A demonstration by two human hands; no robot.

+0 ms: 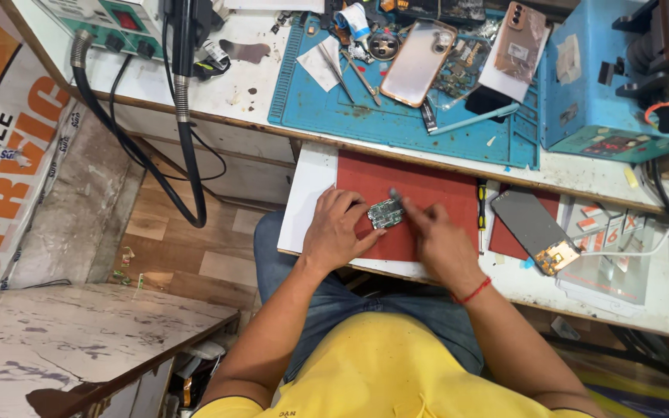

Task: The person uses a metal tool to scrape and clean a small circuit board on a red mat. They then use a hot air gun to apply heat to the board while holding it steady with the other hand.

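My left hand (336, 232) pins a small green circuit board (385, 214) down on a red mat (427, 193) that lies on a white pull-out shelf (303, 193). My right hand (439, 240), a red thread at its wrist, holds a thin dark tool (394, 195) whose tip meets the board's right edge. Both hands sit side by side over the mat's near part.
A phone screen panel (534, 228) with a gold flex lies right of the mat. Above, a blue work mat (396, 108) carries phones, tweezers and parts. A blue machine (613, 85) stands at the right; a rework station with black hoses (183, 116) at the left.
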